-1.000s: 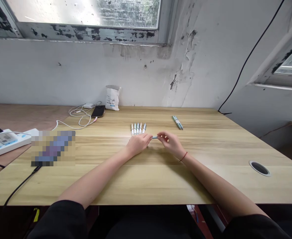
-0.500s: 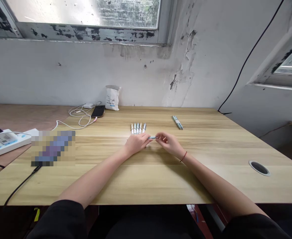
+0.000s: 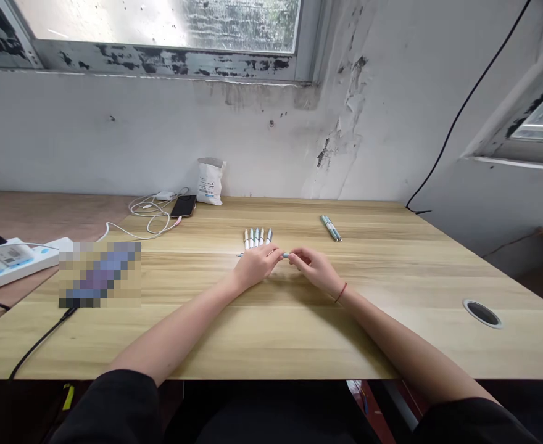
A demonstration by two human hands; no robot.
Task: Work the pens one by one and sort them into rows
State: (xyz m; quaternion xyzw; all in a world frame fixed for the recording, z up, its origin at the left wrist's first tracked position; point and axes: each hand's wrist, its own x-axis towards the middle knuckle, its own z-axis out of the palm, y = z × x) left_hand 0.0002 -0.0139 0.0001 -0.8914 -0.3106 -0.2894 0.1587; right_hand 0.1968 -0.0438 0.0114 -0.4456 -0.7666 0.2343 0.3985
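A light blue pen (image 3: 286, 254) lies level between my two hands, just above or on the desk. My left hand (image 3: 256, 264) is closed round its middle and covers most of it. A thin end pokes out to the left of that hand. The fingertips of my right hand (image 3: 312, 263) pinch the pen's right end. Just beyond my left hand, several pens (image 3: 257, 237) lie side by side in a row, their lower ends partly hidden by the hand. Farther right, a small bundle of pale green pens (image 3: 331, 227) rests on the wood.
The wooden desk (image 3: 253, 333) carries a black phone (image 3: 183, 206) with a white cable and a white packet (image 3: 210, 180) by the wall. To the left are a blurred-out device (image 3: 99, 275) and a power strip (image 3: 21, 262). A round cable hole (image 3: 482, 313) is at right.
The pen has shifted left through my left hand: less of it shows between my hands, and an end now sticks out on the left. My right hand has barely moved.
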